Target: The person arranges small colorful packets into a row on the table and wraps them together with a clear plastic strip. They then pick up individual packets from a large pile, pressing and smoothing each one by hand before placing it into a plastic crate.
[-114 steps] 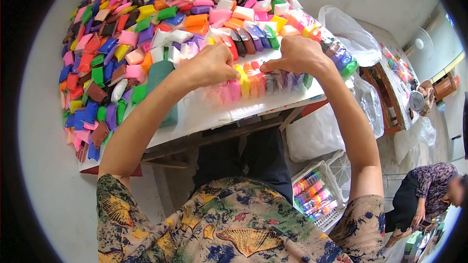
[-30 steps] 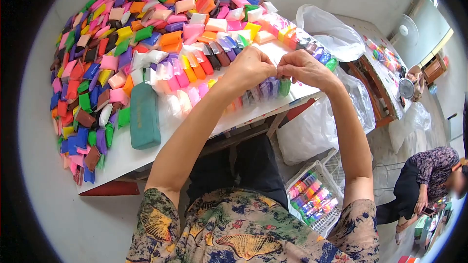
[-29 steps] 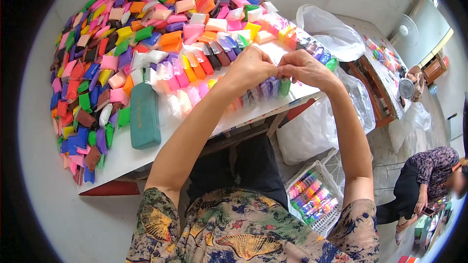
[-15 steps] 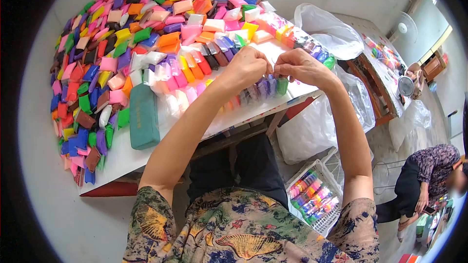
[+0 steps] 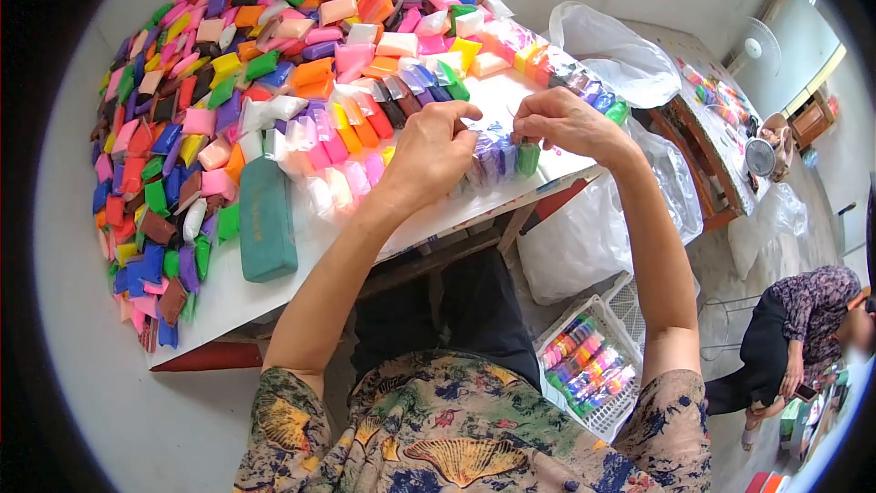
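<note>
My left hand [image 5: 431, 153] is over the near row of packets, its index finger and thumb apart and nothing visible between them. To its right, my right hand [image 5: 568, 126] has its fingertips pinched together above the row's end; whatever they hold is too small to make out. Below the hands lies a row of small coloured packets in clear film, with a green packet [image 5: 527, 160] at its right end. Another row, with a red packet [image 5: 376, 117] and a black packet [image 5: 394, 114], runs behind my left hand.
A big heap of coloured packets [image 5: 219, 68] covers the table's left and back. A teal case [image 5: 267, 219] stands near the front edge. Clear plastic bags [image 5: 584, 237] hang at right, above a white basket [image 5: 630, 393] of packets. Another person [image 5: 794, 338] bends at far right.
My hands, together half a second ago, are now apart. The left hand has moved left and down with its index finger extended; the right hand has stayed nearly in place.
</note>
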Action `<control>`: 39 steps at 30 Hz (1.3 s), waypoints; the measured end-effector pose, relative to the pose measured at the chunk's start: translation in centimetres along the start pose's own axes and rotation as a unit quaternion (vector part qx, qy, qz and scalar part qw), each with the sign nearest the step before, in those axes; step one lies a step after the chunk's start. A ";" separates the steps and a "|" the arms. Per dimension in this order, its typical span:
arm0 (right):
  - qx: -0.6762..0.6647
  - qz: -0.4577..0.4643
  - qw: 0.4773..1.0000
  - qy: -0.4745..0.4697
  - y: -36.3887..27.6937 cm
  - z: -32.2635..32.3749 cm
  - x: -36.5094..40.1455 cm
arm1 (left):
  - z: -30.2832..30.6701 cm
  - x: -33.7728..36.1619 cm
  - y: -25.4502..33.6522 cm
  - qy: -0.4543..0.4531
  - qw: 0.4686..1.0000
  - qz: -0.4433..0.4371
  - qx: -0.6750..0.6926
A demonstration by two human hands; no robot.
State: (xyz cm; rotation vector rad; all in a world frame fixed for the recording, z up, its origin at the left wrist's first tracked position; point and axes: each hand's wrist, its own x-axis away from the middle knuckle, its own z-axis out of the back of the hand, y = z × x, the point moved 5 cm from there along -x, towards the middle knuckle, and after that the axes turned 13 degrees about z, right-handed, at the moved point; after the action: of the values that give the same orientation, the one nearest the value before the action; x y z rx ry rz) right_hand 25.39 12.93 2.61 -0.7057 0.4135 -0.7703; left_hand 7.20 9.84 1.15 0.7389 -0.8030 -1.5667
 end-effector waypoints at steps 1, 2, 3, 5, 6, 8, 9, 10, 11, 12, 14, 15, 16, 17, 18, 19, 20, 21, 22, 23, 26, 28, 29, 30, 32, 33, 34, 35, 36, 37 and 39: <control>0.007 -0.006 1.000 -0.001 0.0 0.0 -0.1 | 0.0 -0.1 -0.2 0.004 1.000 0.009 0.007; 0.014 -0.012 1.000 -0.003 0.1 0.0 -0.2 | 0.0 -0.1 -0.1 0.007 1.000 0.011 -0.004; 0.018 -0.011 1.000 0.000 0.0 0.0 -0.2 | 0.0 -0.2 0.0 0.010 1.000 0.013 -0.015; 0.029 -0.007 1.000 0.005 -0.2 0.0 -0.2 | 0.0 -0.1 0.1 0.022 0.999 0.010 -0.028; 0.025 -0.004 1.000 0.009 -0.4 0.0 -0.2 | 0.0 0.0 0.3 0.029 0.999 0.005 -0.030; 0.018 0.002 1.000 0.016 -0.7 0.0 0.0 | -0.1 0.1 0.2 0.034 0.999 -0.003 -0.019; 0.004 -0.002 1.000 0.026 -0.5 0.0 0.0 | -0.1 0.1 0.0 0.031 0.999 -0.004 -0.007; -0.009 -0.006 0.999 0.036 -0.3 0.1 0.1 | -0.2 0.1 -0.2 0.029 1.000 -0.007 0.005; -0.022 -0.010 0.999 0.045 -0.1 0.1 0.2 | -0.2 0.0 -0.3 0.027 1.000 -0.006 0.010; -0.041 -0.010 0.998 0.051 -0.1 0.1 0.2 | -0.2 0.0 -0.4 0.026 1.000 -0.005 0.016; -0.079 -0.009 0.995 0.062 -0.3 0.2 0.3 | -0.1 -0.1 -0.5 0.022 0.999 0.000 0.024; -0.073 -0.015 0.996 0.055 -0.5 0.3 0.2 | -0.2 -0.1 -0.5 0.019 0.999 0.004 0.026; -0.068 -0.021 0.996 0.047 -0.8 0.4 0.2 | -0.2 -0.1 -0.5 0.016 0.999 0.007 0.028; -0.062 -0.027 0.997 0.040 -0.9 0.4 0.2 | -0.1 0.0 -0.4 0.015 0.999 0.007 0.029; -0.077 -0.028 0.994 0.066 -1.0 0.4 0.3 | -0.1 0.1 -0.4 0.014 0.999 0.007 0.031; -0.092 -0.028 0.991 0.091 -1.0 0.3 0.3 | -0.1 0.2 -0.3 0.013 0.999 0.006 0.033; -0.107 -0.027 0.987 0.116 -1.1 0.3 0.3 | -0.1 0.2 -0.3 0.014 0.999 0.004 0.033; -0.100 -0.027 0.989 0.102 -1.2 0.3 0.2 | -0.1 0.2 -0.4 0.014 0.999 0.003 0.034; -0.093 -0.027 0.992 0.087 -1.2 0.5 0.1 | -0.1 0.1 -0.5 0.015 0.999 0.002 0.034; -0.086 -0.027 0.993 0.072 -1.2 0.6 -0.1 | -0.1 0.2 -0.4 0.014 0.999 0.001 0.038; -0.046 0.019 0.998 0.038 -0.4 0.4 -1.0 | -0.1 0.3 -0.3 0.013 0.999 -0.002 0.044; -0.029 0.005 0.999 0.016 -0.3 0.5 -1.3 | -0.1 0.2 -0.4 0.015 0.999 -0.002 0.038; -0.021 -0.002 1.000 0.005 -0.3 0.5 -1.4 | -0.2 0.2 -0.5 0.016 0.999 -0.002 0.038; -0.016 -0.007 1.000 -0.001 -0.2 0.5 -1.5 | -0.2 0.1 -0.6 0.017 0.999 -0.002 0.039; -0.006 -0.017 1.000 -0.013 0.0 0.4 -1.6 | -0.2 0.1 -0.5 0.019 0.999 0.001 0.040; -0.008 -0.018 1.000 -0.014 0.0 0.4 -1.7 | -0.1 0.2 -0.4 0.019 0.999 0.002 0.040; -0.010 -0.020 1.000 -0.014 -0.1 0.3 -1.7 | -0.1 0.3 -0.4 0.018 0.999 0.004 0.040; -0.012 -0.022 1.000 -0.015 -0.2 0.3 -1.7 | -0.1 0.3 -0.4 0.018 0.999 0.003 0.039; -0.011 -0.023 1.000 -0.015 -0.3 0.2 -1.7 | -0.1 0.2 -0.4 0.018 0.999 0.003 0.039; -0.010 -0.025 1.000 -0.016 -0.5 0.2 -1.7 | -0.1 0.2 -0.5 0.018 0.999 0.002 0.039; -0.011 -0.029 0.999 -0.011 -0.5 0.1 -1.7 | -0.2 0.2 -0.5 0.017 0.999 0.001 0.037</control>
State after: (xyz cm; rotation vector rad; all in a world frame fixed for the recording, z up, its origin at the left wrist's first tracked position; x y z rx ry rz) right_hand 24.09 14.01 3.20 -0.7487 0.3822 -0.8131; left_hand 7.05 9.71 0.66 0.8169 -0.8405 -1.5256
